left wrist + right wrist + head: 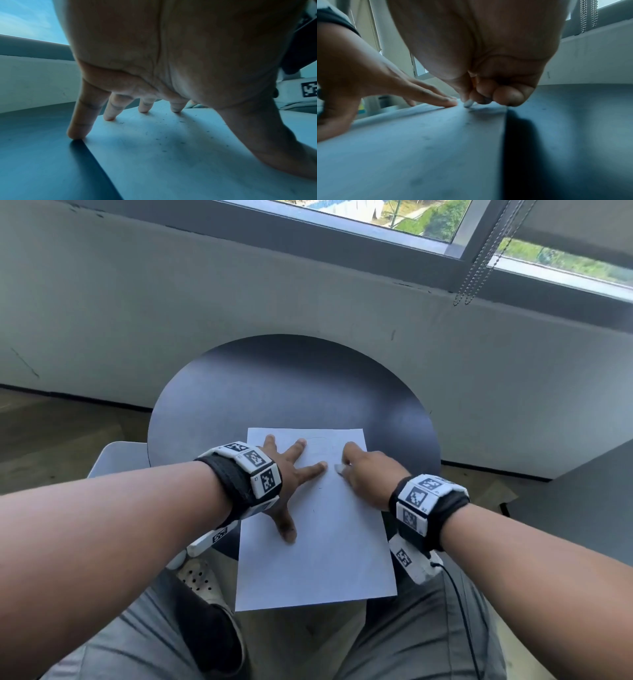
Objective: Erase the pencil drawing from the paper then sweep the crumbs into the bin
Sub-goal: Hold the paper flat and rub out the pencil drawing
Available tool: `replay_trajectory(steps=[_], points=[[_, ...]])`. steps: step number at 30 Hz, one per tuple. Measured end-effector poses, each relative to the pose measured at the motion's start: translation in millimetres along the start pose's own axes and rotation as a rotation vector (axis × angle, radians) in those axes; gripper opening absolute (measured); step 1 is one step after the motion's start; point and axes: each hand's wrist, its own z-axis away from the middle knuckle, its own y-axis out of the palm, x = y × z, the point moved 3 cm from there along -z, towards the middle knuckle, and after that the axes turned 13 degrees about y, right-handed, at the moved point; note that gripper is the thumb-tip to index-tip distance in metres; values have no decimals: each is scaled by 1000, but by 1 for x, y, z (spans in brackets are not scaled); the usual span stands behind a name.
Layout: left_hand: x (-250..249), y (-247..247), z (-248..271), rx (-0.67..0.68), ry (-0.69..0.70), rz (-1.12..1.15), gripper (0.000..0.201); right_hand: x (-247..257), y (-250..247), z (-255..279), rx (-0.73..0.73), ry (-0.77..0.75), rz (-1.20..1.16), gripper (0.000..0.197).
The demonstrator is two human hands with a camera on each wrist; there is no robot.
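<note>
On the paper [318, 542], the pencil drawing [320, 445] is too faint to make out, partly covered by the right hand [368, 474]. The eraser [339, 469] shows only as a white tip beneath curled fingers [508, 96]. The paper's near end hangs off the table [274, 385], hiding the person's lap.

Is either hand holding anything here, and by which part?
The right hand pinches a small white eraser by its upper end. The left hand holds nothing, pressing the paper flat.
</note>
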Motion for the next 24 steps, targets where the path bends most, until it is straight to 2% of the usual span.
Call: replay_trajectory(steps=[2, 4, 5, 6, 10, 12, 15, 16, 17, 20, 21, 24], points=[[0, 0, 0, 0, 2, 9, 139, 14, 14, 17, 50, -107, 18, 16], [0, -1, 0, -2, 0, 4, 138, 27, 29, 43, 177, -286, 24, 18], [-1, -1, 1, 4, -3, 1, 137, 26, 31, 46, 209, -320, 40, 17], [-1, -1, 2, 10, -5, 1, 136, 20, 27, 39, 190, -306, 46, 17], [-1, -4, 0, 9, -6, -15, 133, -19, 0, -4, 6, 25, -57, 20], [1, -5, -1, 17, -5, -39, 133, -13, 6, 5, 8, -36, -26, 16], [4, -4, -1, 8, 18, -109, 134, 10, 28, 44, 145, -307, 59, 18], [5, -4, -2, 0, 29, -136, 135, 9, 29, 46, 167, -339, 67, 22], [5, -5, -2, -6, 38, -149, 135, 4, 26, 38, 147, -319, 61, 24], [2, -7, -2, -1, 39, -107, 135, -23, 5, 1, 54, -49, -110, 21], [0, -7, -2, -2, 31, -90, 135, -29, 2, -5, 28, -9, -141, 20], [-2, -6, -3, -31, 14, -37, 131, -13, 10, 15, 53, -154, -19, 21]])
